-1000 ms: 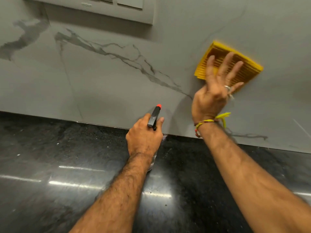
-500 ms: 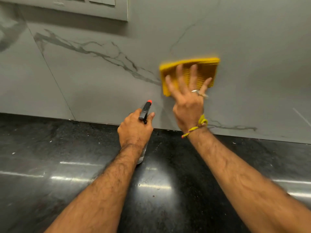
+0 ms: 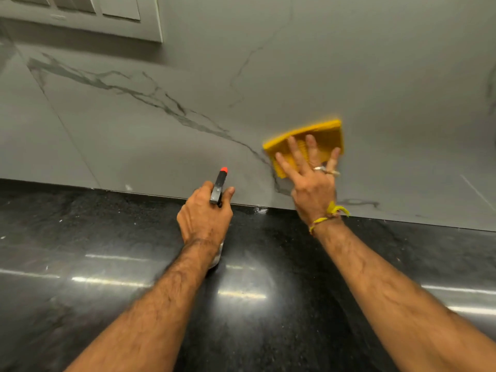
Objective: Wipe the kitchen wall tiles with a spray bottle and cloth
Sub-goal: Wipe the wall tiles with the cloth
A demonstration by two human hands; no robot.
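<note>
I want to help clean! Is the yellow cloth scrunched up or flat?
Flat. The yellow cloth lies spread on the wall tile, pressed by the right hand with straight fingers.

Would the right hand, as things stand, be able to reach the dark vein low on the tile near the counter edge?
Probably yes. The right hand presses the yellow cloth flat on the wall tile, and the dark vein lies just below and right of it, with nothing between.

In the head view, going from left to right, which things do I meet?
Switch panel → left hand gripping the spray bottle → yellow cloth pressed to the wall tiles by the right hand.
</note>
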